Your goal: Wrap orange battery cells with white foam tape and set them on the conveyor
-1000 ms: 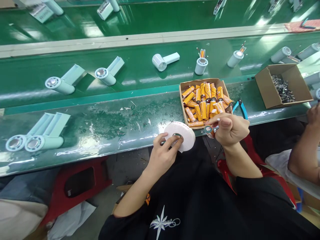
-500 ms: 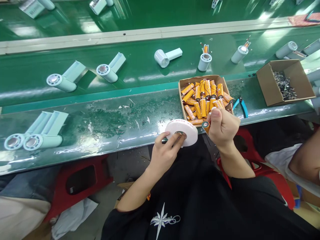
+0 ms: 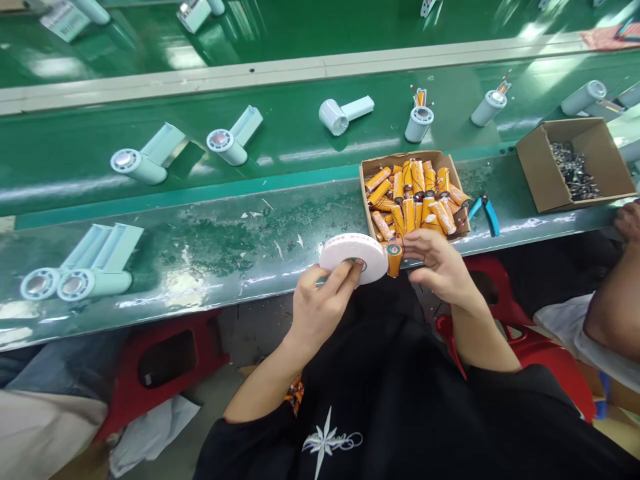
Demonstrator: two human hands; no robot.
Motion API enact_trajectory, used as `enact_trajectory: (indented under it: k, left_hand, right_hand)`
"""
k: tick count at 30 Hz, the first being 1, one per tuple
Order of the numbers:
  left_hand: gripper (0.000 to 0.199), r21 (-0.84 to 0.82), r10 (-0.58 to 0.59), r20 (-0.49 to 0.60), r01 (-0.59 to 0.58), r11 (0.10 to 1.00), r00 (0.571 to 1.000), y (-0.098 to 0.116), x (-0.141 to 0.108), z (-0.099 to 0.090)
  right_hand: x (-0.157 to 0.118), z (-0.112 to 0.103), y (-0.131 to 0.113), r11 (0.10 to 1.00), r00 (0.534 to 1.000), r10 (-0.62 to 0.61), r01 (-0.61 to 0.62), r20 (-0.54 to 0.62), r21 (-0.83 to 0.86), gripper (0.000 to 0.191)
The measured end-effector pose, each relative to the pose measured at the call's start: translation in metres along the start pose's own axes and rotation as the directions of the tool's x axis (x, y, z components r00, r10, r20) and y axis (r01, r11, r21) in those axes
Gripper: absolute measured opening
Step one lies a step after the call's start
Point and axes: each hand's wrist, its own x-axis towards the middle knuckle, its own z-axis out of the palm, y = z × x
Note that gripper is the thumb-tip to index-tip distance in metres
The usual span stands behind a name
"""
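My left hand (image 3: 323, 300) grips a flat white roll of double-sided tape (image 3: 340, 257), with fingers pushed into its core. Against the roll's right edge sits an orange wrapped battery (image 3: 394, 263), its round end facing up. My right hand (image 3: 437, 267) is just right of this battery, thumb and fingers spread apart. Its fingertips are at the battery's side; whether they touch it I cannot tell. Behind both hands stands a cardboard box (image 3: 365, 200) filled with orange batteries with thin wires.
Blue pliers (image 3: 485, 215) lie right of the battery box, before a carton (image 3: 537, 173) of small metal parts. Pale blue fan housings (image 3: 95, 285) lie on the bench at left, others (image 3: 143, 167) on the green belt (image 3: 280, 140). A co-worker's arm (image 3: 615, 300) is at right.
My right hand has come down and left, and its fingers have opened from a fist around the battery. The battery is now against the tape roll. The view has shifted slightly.
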Motion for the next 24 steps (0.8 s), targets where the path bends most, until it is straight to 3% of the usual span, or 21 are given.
enact_trajectory:
  k: [3, 6, 8, 10, 11, 13, 14, 15, 17, 19, 20, 22, 24]
  left_hand:
    - [0.051, -0.017, -0.005, 0.013, 0.005, 1.000, 1.000, -0.008, 0.002, -0.002]
    - [0.053, -0.006, 0.014, 0.005, -0.013, 1.000, 1.000, -0.009, 0.003, 0.004]
    - [0.055, 0.009, 0.007, -0.014, -0.007, 1.000, 1.000, -0.005, 0.005, 0.010]
    - [0.056, 0.034, -0.015, -0.075, 0.018, 0.999, 0.997, 0.004, 0.008, 0.018]
    - [0.055, 0.050, -0.036, -0.118, 0.042, 0.998, 0.992, 0.010, 0.010, 0.021]
    - [0.048, 0.077, -0.101, -0.205, 0.119, 0.990, 0.974, 0.025, 0.011, 0.027]
    - [0.043, 0.078, -0.140, -0.225, 0.161, 0.984, 0.964, 0.033, 0.010, 0.027]
    - [0.038, 0.057, -0.176, -0.215, 0.193, 0.980, 0.961, 0.041, 0.008, 0.026]
    - [0.025, -0.095, -0.169, -0.087, 0.161, 0.982, 0.982, 0.054, -0.002, 0.018]
    - [0.018, -0.349, -0.030, 0.076, 0.055, 0.936, 0.997, 0.059, -0.015, 0.003]
    - [0.019, -0.436, 0.017, 0.124, 0.039, 0.899, 0.992, 0.058, -0.020, -0.004]
    - [0.021, -0.456, -0.017, 0.146, 0.083, 0.886, 0.989, 0.050, -0.026, -0.015]
    - [0.021, -0.373, -0.111, 0.090, 0.136, 0.918, 0.990, 0.040, -0.025, -0.017]
  right_hand:
    - [0.003, -0.008, -0.002, 0.991, 0.989, 0.124, -0.119, 0.085, -0.056, 0.061]
    - [0.013, -0.012, -0.008, 0.986, 0.978, 0.161, -0.153, 0.131, -0.069, 0.055]
    - [0.018, -0.008, -0.008, 0.988, 0.983, 0.156, -0.154, 0.096, -0.029, 0.052]
    - [0.019, 0.007, -0.001, 0.990, 0.989, 0.117, -0.108, -0.095, 0.096, 0.051]
    - [0.019, 0.018, 0.005, 0.983, 0.969, 0.098, -0.059, -0.228, 0.174, 0.053]
    - [0.015, 0.039, 0.017, 0.952, 0.882, 0.093, 0.057, -0.463, 0.299, 0.054]
    - [0.012, 0.045, 0.021, 0.936, 0.847, 0.104, 0.094, -0.522, 0.338, 0.054]
    - [0.009, 0.044, 0.022, 0.928, 0.843, 0.121, 0.091, -0.524, 0.361, 0.053]
    - [-0.001, 0.021, 0.015, 0.940, 0.897, 0.155, -0.006, -0.413, 0.340, 0.047]
    - [-0.012, -0.025, -0.002, 0.970, 0.938, 0.167, -0.101, -0.304, 0.219, 0.033]
    - [-0.018, -0.049, -0.011, 0.985, 0.922, 0.124, -0.071, -0.366, 0.155, 0.024]
    - [-0.029, -0.081, -0.021, 0.999, 0.923, 0.043, -0.028, -0.382, 0.045, 0.023]
    - [-0.038, -0.080, -0.010, 0.997, 0.966, 0.034, -0.016, -0.257, 0.071, 0.034]
